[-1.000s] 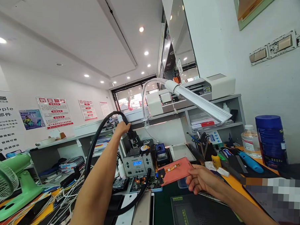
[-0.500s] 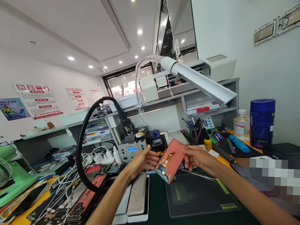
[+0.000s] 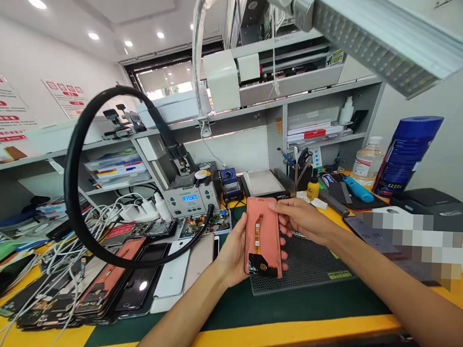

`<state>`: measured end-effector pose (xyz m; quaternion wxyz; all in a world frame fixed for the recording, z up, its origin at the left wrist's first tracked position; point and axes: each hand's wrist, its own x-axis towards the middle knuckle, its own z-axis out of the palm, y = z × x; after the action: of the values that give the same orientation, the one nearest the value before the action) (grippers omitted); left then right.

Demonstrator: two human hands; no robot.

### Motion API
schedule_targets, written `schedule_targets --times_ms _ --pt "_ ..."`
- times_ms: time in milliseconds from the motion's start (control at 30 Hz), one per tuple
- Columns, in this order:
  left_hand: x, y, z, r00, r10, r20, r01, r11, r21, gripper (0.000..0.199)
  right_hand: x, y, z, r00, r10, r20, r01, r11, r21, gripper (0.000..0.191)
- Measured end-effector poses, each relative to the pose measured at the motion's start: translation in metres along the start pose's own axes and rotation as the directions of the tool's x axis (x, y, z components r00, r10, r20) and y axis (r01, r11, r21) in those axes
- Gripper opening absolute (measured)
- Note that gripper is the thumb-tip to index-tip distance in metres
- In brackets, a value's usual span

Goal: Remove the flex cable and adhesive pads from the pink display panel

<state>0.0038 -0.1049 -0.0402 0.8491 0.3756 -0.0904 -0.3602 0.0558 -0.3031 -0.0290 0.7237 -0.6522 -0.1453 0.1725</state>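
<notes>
A phone screen panel [image 3: 266, 231] with a salmon-pink back, a thin flex cable down its middle and a black lower end is held upright above the dark work mat. My left hand [image 3: 233, 255] cradles it from the left and behind, fingertips showing past its right edge. At its upper right corner, my right hand [image 3: 298, 217] pinches the panel between thumb and fingers. Under and behind the hands lies a black perforated pad [image 3: 307, 266] on the green mat [image 3: 287, 309].
Stacked phone parts [image 3: 107, 286] and phones [image 3: 173, 268] lie at left, beside tangled white cables [image 3: 66, 258]. Behind stand a hot-air station [image 3: 188, 199] with a black hose [image 3: 72, 187], a tool holder [image 3: 302, 174] and a blue canister [image 3: 408, 155]. A lamp [image 3: 375, 41] hangs above.
The view has tilted down and closer. My left hand has come round the panel and now supports it. The panel has turned more upright, its back facing the camera.
</notes>
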Motion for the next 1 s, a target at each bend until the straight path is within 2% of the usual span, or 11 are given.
schedule_targets --times_ms 233,533,633,700,767,867,933,1000 --pt "-0.004 -0.002 0.001 0.999 0.009 0.04 -0.004 0.994 -0.106 0.077 -0.003 -0.004 0.006 0.999 0.009 -0.033 -0.008 1.0 0.028 0.045" --pt "-0.009 -0.003 -0.001 0.995 0.053 0.09 -0.041 0.992 -0.123 0.065 -0.005 -0.004 0.012 1.0 0.021 0.02 -0.02 0.999 -0.043 0.051" --pt "-0.01 -0.003 -0.004 0.994 0.102 0.043 -0.098 0.991 -0.089 0.058 -0.003 -0.005 0.006 1.0 0.014 0.025 -0.01 0.988 -0.155 0.053" --pt "-0.012 0.003 -0.008 0.988 0.152 -0.041 -0.153 0.987 -0.044 0.056 -0.002 -0.009 -0.007 1.0 0.009 0.009 -0.006 0.961 -0.275 0.051" --pt "-0.014 0.012 -0.013 0.953 0.254 -0.162 -0.253 0.967 0.029 0.051 -0.003 -0.014 -0.025 1.0 0.013 -0.019 -0.02 0.902 -0.431 0.047" --pt "-0.016 0.026 -0.021 0.83 0.426 -0.36 -0.411 0.904 0.12 0.035 -0.006 -0.018 -0.053 0.996 0.075 -0.045 -0.086 0.749 -0.658 0.037" --pt "-0.014 0.032 -0.024 0.763 0.462 -0.453 -0.453 0.881 0.137 0.026 -0.007 -0.014 -0.065 0.987 0.154 -0.053 -0.14 0.635 -0.76 0.027" --pt "-0.013 0.035 -0.026 0.722 0.454 -0.522 -0.458 0.879 0.131 0.024 -0.005 -0.006 -0.07 0.972 0.225 -0.063 -0.178 0.539 -0.823 0.025"
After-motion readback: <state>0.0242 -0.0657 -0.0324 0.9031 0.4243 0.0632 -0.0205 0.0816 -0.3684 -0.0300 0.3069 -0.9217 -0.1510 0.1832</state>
